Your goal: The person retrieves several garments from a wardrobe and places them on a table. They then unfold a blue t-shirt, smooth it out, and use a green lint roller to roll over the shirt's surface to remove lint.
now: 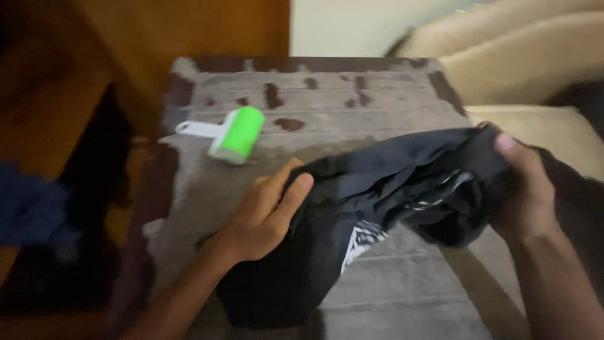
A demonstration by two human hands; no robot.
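Here, the fingers of the left hand (267, 211) are curled around a bunched edge of a black fabric garment with a white print (371, 208), thumb lying over the cloth and the other fingers tucked beneath it. The right hand (522, 189) is clenched on the opposite end of the same garment, thumb on top, lifting that end a little off the surface. Between the two grips the cloth hangs in loose folds, its lower part resting on a worn grey table top with dark patches where the finish has flaked away (327, 101).

Taking that table as the landmark: the garment lies across its near half, and a lint roller with a bright green drum and white handle (233, 133) sits on its far left part, well apart from both hands. Beyond the table's right edge is a beige cushioned seat (535, 69); past its left edge, a blurred blue cloth (31, 211).

To handle the garment well, I'd judge the grips should stay at the edges and draw apart evenly, so the folds flatten on the table rather than bunch in the middle.
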